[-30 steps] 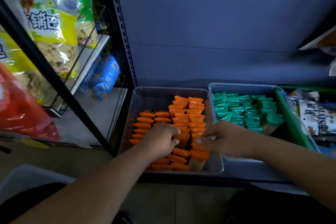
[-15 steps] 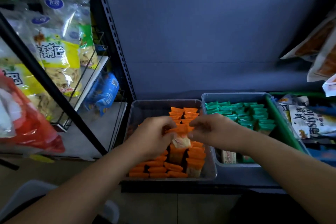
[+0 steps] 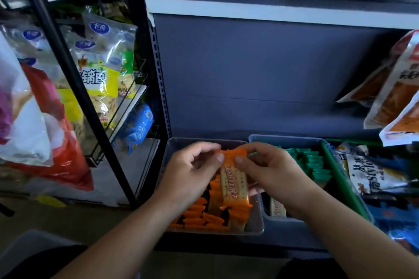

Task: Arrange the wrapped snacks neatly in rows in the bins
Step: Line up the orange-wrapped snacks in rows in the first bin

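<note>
Orange pack (image 3: 233,184) hangs upright over the clear bin (image 3: 257,227), above its rows. Left hand (image 3: 192,172) and right hand (image 3: 269,171) each pinch a corner of the pack's top crimped seal, thumb against forefinger. Judged light, with slick film and a brittle cracker inside. Hold by the seal or edges; don't squeeze the middle.

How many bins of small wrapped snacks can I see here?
2: a clear bin of orange packs at centre; a grey bin of green packs right of it. Others may be hidden.

Yellow snack bags (image 3: 98,80), blue packet (image 3: 137,129)
</note>
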Motion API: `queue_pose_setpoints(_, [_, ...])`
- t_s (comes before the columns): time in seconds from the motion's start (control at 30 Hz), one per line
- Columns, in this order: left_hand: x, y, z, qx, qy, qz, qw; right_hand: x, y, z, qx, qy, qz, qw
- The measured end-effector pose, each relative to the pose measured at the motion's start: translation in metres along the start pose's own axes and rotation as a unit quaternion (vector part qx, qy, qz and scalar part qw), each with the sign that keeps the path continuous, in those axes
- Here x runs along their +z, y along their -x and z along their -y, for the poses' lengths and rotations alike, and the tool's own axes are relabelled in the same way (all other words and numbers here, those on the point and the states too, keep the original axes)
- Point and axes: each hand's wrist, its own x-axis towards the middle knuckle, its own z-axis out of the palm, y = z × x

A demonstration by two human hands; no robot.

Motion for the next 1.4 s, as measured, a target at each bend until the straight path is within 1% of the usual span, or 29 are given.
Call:
queue_pose_setpoints(0.03, [0.002,-0.001,0.004,-0.024,0.007,0.014,1.000,-0.001,-0.004,-0.001,0.003,-0.005,-0.011,1.000])
queue_pose_setpoints(0.1, [0.006,-0.001,0.012,-0.069,0.000,0.081,0.994,-0.002,-0.015,-0.001,0.014,-0.029,-0.039,0.999])
queue_pose_setpoints(0.13, [0.009,0.000,0.015,-0.081,-0.001,0.109,0.991,-0.004,-0.021,-0.001,0.014,-0.038,-0.048,0.998])
queue_pose_setpoints(0.17, [0.012,0.000,0.017,-0.088,0.003,0.120,0.989,-0.006,-0.027,0.000,0.010,-0.041,-0.049,0.998])
queue_pose_setpoints(0.27, [0.016,-0.005,0.021,-0.094,0.043,0.080,0.991,-0.011,-0.039,0.002,-0.003,-0.044,-0.018,0.999])
queue_pose_setpoints(0.33, [0.015,-0.009,0.022,-0.104,0.049,0.058,0.992,-0.014,-0.043,0.003,-0.007,-0.054,-0.004,0.999])
queue_pose_setpoints(0.43, [0.015,-0.013,0.028,-0.109,-0.005,0.049,0.993,-0.016,-0.048,0.000,0.001,-0.055,-0.021,0.998])
queue_pose_setpoints(0.47, [0.015,-0.013,0.031,-0.099,-0.037,0.035,0.994,-0.015,-0.050,-0.002,0.004,-0.047,-0.028,0.998])
queue_pose_setpoints(0.53, [0.015,-0.014,0.033,-0.042,-0.116,0.005,0.992,-0.010,-0.054,-0.006,0.000,-0.022,-0.031,0.999])
queue_pose_setpoints(0.57, [0.016,-0.013,0.030,-0.015,-0.143,-0.001,0.990,-0.007,-0.055,-0.008,-0.004,-0.011,-0.019,1.000])
queue_pose_setpoints(0.63, [0.017,-0.012,0.022,0.001,-0.161,-0.015,0.987,0.001,-0.056,-0.009,-0.004,-0.005,0.032,0.999])
queue_pose_setpoints(0.7, [0.016,-0.014,0.020,-0.004,-0.143,-0.036,0.989,0.004,-0.057,-0.008,-0.002,-0.005,0.093,0.996])
queue_pose_setpoints(0.73, [0.014,-0.016,0.020,-0.010,-0.125,-0.038,0.991,0.003,-0.059,-0.008,-0.004,-0.001,0.105,0.994])
queue_pose_setpoints(0.8, [0.011,-0.020,0.020,-0.037,-0.065,-0.016,0.997,-0.001,-0.063,-0.011,-0.013,0.010,0.086,0.996])
queue_pose_setpoints(0.87, [0.010,-0.022,0.018,-0.062,0.000,0.026,0.998,-0.004,-0.068,-0.016,-0.009,0.019,0.061,0.998])
queue_pose_setpoints(0.93, [0.010,-0.021,0.015,-0.067,0.042,0.057,0.995,-0.006,-0.069,-0.017,-0.001,0.020,0.082,0.996])
queue_pose_setpoints(0.97, [0.009,-0.021,0.012,-0.065,0.053,0.060,0.995,-0.007,-0.068,-0.018,0.001,0.020,0.099,0.995])
queue_pose_setpoints(1.03, [0.008,-0.022,0.011,-0.057,0.041,0.048,0.996,-0.010,-0.068,-0.019,-0.011,0.029,0.101,0.994])
queue_pose_setpoints(1.13, [0.005,-0.025,0.014,-0.032,0.006,-0.015,0.999,-0.012,-0.069,-0.022,-0.039,0.087,0.085,0.992])
queue_pose_setpoints(1.17, [0.004,-0.027,0.016,-0.025,-0.002,-0.020,0.999,-0.011,-0.068,-0.023,-0.043,0.103,0.090,0.990])
queue_pose_setpoints(1.3, [0.001,-0.027,0.019,-0.023,-0.008,-0.003,1.000,-0.009,-0.066,-0.020,-0.036,0.106,0.123,0.986])
queue_pose_setpoints(1.33, [0.000,-0.027,0.019,-0.022,-0.004,0.001,1.000,-0.009,-0.066,-0.020,-0.030,0.102,0.121,0.987])
queue_pose_setpoints(1.4, [0.001,-0.027,0.019,-0.030,0.010,0.008,0.999,-0.008,-0.066,-0.019,-0.017,0.087,0.091,0.992])
